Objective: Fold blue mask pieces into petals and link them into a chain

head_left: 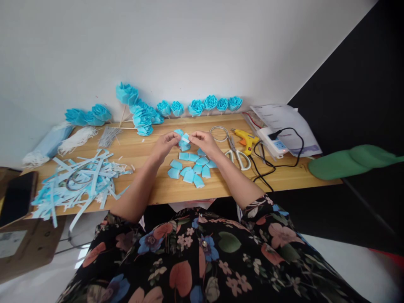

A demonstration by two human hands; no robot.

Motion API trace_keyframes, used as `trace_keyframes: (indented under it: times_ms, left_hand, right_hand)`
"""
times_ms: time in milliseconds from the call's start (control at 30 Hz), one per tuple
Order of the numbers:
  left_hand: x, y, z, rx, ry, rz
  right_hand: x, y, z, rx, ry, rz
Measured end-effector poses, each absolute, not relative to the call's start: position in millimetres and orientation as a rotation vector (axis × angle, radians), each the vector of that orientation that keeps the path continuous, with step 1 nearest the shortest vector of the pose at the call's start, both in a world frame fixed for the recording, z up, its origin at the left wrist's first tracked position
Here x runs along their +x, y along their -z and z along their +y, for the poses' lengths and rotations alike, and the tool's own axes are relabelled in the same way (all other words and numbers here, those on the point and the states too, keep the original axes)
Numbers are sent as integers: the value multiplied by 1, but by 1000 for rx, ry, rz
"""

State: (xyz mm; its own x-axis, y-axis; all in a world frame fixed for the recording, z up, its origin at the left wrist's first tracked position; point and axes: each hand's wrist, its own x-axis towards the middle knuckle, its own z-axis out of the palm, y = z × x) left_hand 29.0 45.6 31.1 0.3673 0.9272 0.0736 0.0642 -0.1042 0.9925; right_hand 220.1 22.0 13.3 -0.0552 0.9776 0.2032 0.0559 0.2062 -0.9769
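Over the middle of the table, my left hand (165, 145) and my right hand (205, 143) face each other with fingertips pinched. Between them is a small light-blue fabric petal (185, 138) with a whitish edge, gripped from both sides. More blue shows just behind and below it; I cannot tell whether that is held or lying on the wood. Several cut blue petals (188, 175) lie loosely spread below my hands, some partly covered by my right forearm. Scissors with white handles (243, 160) and a ring-shaped roll (219, 133) lie right of my right hand.
Blue fabric roses (197, 107) line the wall. Blue and white strips (85, 181) are heaped at left, near grey wires (109, 136) and a phone (19, 198). On the right are a yellow glue gun (245, 138), a corded power strip (274, 142) and a green bottle (344, 162).
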Motion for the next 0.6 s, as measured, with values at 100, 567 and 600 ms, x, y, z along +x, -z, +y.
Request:
trace_keyframes:
  times_ms: [100, 567, 600]
  left_hand:
    - [29, -31, 47, 1463, -975, 959]
    - [23, -32, 47, 1731, -792, 1008]
    - [23, -32, 47, 1744, -819, 1017]
  right_hand:
    - [223, -15, 20, -1071, -1105, -1451]
    - [224, -10, 21, -1140, -1079, -1633]
    - [223, -9, 21, -1135, -1068, -1636]
